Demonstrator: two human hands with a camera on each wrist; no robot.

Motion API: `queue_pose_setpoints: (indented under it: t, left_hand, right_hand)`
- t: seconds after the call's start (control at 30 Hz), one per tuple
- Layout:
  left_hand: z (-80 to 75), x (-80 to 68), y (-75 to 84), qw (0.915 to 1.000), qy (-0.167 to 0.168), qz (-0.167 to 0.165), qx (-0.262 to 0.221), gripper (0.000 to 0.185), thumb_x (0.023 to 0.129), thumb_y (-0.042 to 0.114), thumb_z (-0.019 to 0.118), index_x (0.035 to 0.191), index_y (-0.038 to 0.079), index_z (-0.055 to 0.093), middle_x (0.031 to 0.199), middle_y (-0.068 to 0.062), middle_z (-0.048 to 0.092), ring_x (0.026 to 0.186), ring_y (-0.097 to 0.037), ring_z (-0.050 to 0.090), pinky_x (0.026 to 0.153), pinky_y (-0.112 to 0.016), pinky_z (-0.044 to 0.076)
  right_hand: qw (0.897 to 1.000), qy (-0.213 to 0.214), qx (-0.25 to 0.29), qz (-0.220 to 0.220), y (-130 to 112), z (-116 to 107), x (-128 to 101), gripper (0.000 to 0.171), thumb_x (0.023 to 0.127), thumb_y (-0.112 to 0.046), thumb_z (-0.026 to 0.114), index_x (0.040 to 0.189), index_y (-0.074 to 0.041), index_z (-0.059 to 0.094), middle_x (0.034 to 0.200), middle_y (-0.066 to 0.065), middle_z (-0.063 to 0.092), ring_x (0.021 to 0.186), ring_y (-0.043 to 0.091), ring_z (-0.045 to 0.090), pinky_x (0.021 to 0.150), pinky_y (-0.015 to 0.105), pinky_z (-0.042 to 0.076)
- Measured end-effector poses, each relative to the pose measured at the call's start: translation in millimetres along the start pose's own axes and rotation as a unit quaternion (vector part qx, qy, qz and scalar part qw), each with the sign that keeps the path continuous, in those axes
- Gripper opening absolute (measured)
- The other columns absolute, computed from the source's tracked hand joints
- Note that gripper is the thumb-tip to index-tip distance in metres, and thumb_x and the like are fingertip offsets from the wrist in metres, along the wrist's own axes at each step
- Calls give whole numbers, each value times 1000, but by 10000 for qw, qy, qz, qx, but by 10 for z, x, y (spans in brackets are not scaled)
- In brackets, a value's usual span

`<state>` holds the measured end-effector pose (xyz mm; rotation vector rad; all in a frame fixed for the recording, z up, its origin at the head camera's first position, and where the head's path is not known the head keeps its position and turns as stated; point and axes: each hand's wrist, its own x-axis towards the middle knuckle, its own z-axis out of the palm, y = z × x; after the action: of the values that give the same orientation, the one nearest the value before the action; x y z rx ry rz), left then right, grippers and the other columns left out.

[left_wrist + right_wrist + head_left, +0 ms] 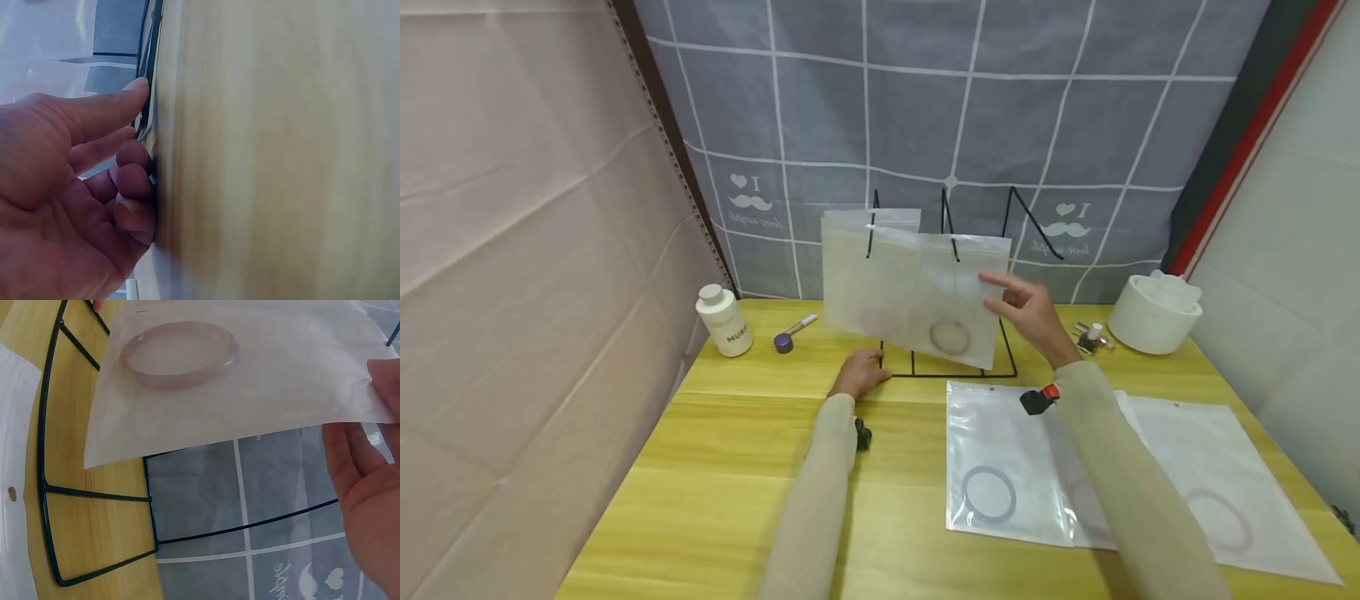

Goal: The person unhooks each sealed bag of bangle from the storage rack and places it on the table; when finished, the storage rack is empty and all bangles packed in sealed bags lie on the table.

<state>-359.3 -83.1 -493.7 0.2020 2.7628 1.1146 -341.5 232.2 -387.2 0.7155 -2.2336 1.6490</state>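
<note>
Up on the rack [947, 371], the right grip [1030, 312], spread, touches the hanging bag [955, 300].

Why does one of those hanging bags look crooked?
The hanging bag under the right hand tilts on the black wire rack; the one beside it hangs straighter. The left hand presses the rack's base. Nothing looks spilled or damaged.

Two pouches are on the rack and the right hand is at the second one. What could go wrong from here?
1. The wire rack looks light; the left hand only touches its base, so a tug on the hung pouch might tip it.
2. The right hand touches only the pouch's edge, so it may swing or slip off its hook.
3. The right sleeve hangs over the flat pouches on the table and could drag them.
</note>
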Motion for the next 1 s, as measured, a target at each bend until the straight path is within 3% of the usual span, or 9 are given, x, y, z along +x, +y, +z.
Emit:
queue_pose_setpoints:
  t: [0.1, 0.2, 0.43, 0.63, 0.73, 0.83, 0.9, 0.93, 1.0]
  left_hand:
    - [4, 2, 3, 10000, -17, -29, 4, 50, 95, 22, 72, 141, 8, 60, 148, -14, 54, 140, -36, 46, 112, -52, 41]
    - [0, 0, 13, 10000, -43, -78, -16, 49, 95, 21, 72, 141, 8, 60, 149, -14, 53, 140, -37, 45, 113, -53, 40]
    - [0, -11, 38, 9997, -123, -194, -12, 49, 96, 21, 71, 141, 8, 60, 151, -15, 50, 141, -38, 43, 113, -53, 39]
    - [18, -2, 43, 9995, -212, -228, 30, 49, 97, 23, 70, 143, 10, 59, 152, -14, 50, 141, -37, 44, 113, -52, 40]
    - [6, 0, 45, 9994, -245, -255, 41, 49, 97, 23, 70, 144, 12, 58, 153, -12, 49, 141, -36, 44, 113, -52, 40]
    - [-22, 7, 50, 9993, -257, -251, 61, 49, 97, 22, 70, 144, 11, 58, 152, -11, 50, 141, -36, 44, 113, -52, 40]
    - [-39, 18, 47, 9993, -257, -239, 96, 49, 97, 22, 70, 143, 11, 58, 151, -11, 51, 140, -35, 45, 113, -51, 40]
    - [-46, 25, 45, 9994, -254, -232, 94, 49, 96, 21, 70, 143, 10, 59, 151, -11, 51, 140, -35, 45, 113, -50, 40]
    - [-56, 41, 39, 9995, -243, -198, 93, 48, 96, 19, 70, 142, 9, 60, 149, -12, 53, 139, -35, 46, 113, -49, 40]
  right_hand:
    - [9994, 106, -294, -167, -132, 20, -77, 40, 95, 1, 67, 134, 2, 63, 135, 20, 62, 57, 9, 43, 53, 19, 39]
    - [9970, 250, -549, -481, -332, 49, -155, 35, 92, 7, 68, 126, 7, 67, 119, 26, 66, 51, 10, 33, 46, 23, 31]
    - [9894, 440, -931, -1026, -649, 37, -355, 28, 86, 15, 69, 114, 11, 71, 94, 24, 66, 52, 15, 31, 47, 23, 29]
    - [9824, 387, -1129, -1439, -615, -80, -554, 34, 78, 22, 72, 109, 9, 74, 90, 14, 69, 57, 9, 37, 50, 22, 32]
    - [9849, 305, -836, -1483, -649, -118, -685, 36, 75, 24, 73, 108, 8, 75, 96, 6, 72, 61, 7, 45, 52, 19, 37]
    - [9968, 120, -73, -784, -714, -107, -829, 34, 81, 18, 72, 112, 5, 75, 105, -1, 73, 68, 7, 54, 56, 16, 45]
    - [9974, -77, 673, 252, -704, -61, -902, 30, 87, 9, 72, 115, -2, 76, 111, -4, 73, 76, 6, 61, 62, 17, 51]
    - [9903, -152, 1063, 881, -670, -21, -928, 29, 90, 3, 72, 117, -6, 76, 113, -4, 72, 80, 7, 63, 66, 18, 54]
    - [9628, -202, 1580, 2182, -548, 85, -957, 28, 91, -8, 75, 119, -13, 76, 117, -3, 70, 90, 8, 66, 74, 22, 58]
